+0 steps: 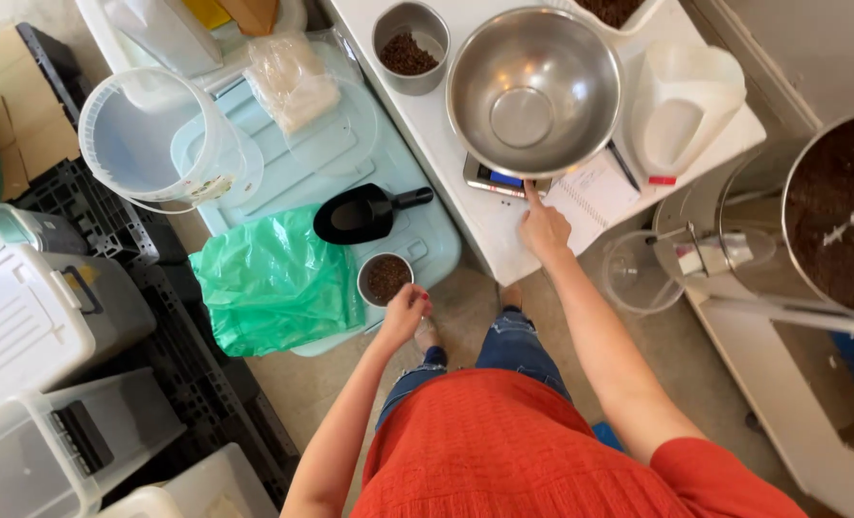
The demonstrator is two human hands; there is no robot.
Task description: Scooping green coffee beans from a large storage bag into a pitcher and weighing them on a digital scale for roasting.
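1. Far out to the left of the left hand's grip stand a white lidded bin (34,317) and a clear plastic box (53,441) on a black pallet (206,384)
2. Up and to the left of that grip a clear measuring jug (149,134) rests at the edge of a pale blue lid (321,153), which also carries a bag of pale contents (292,82)
3. Just left of the grip lies a crumpled green plastic bag (273,278); just above the grip a black scoop (364,213) lies on the blue lid
4. The left hand (405,312) is clenched on the rim of a small metal cup (385,278) filled with dark brown grains; the cup sits right at the fingertips, over the near edge of the blue lid
5. Well up and to the right of that grip a second metal cup (409,46) of dark grains stands on the white desk (489,225)
6. The right hand (544,228) is released and holds nothing; its forefinger points out and touches the front edge of a small scale (503,180)
7. Directly above this grip a large empty steel bowl (534,91) sits on the scale
8. Just right of the grip lies an open notebook (595,192) with a pen (624,165), and beyond them a white plastic jug (686,105)
9. Far right of the grip a big drum (844,206) holds dark grounds
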